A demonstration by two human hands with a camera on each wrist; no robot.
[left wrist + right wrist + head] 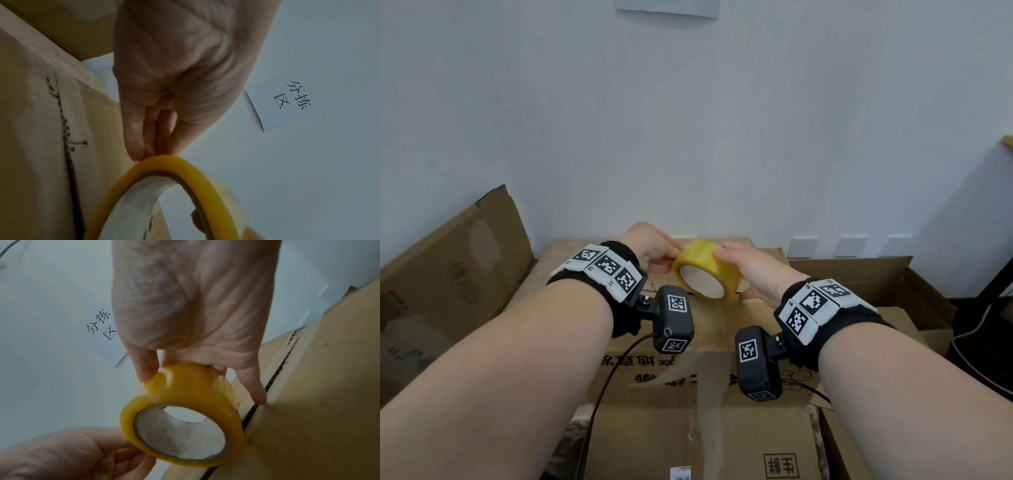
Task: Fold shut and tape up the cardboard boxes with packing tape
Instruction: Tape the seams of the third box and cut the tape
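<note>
A yellow roll of packing tape (707, 270) hangs just above the closed cardboard box (592, 274), between both hands. My left hand (671, 262) pinches the roll's left rim with curled fingers. In the left wrist view its fingertips (139, 151) meet the top of the tape roll (201, 181). My right hand (732, 274) grips the roll from the right, thumb on top and fingers underneath. In the right wrist view the right hand (180, 368) wraps the tape roll (185, 395), little finger on the cardboard box (318, 386) beside its centre seam. A clear tape strip (705, 394) runs down the box front.
A flattened carton (448, 274) leans against the wall at the left. An open box (887, 277) stands at the right, with a white cable (976, 329) beyond it. Another carton (654, 445) sits lower, in front of me. A paper sign (287, 104) hangs on the white wall.
</note>
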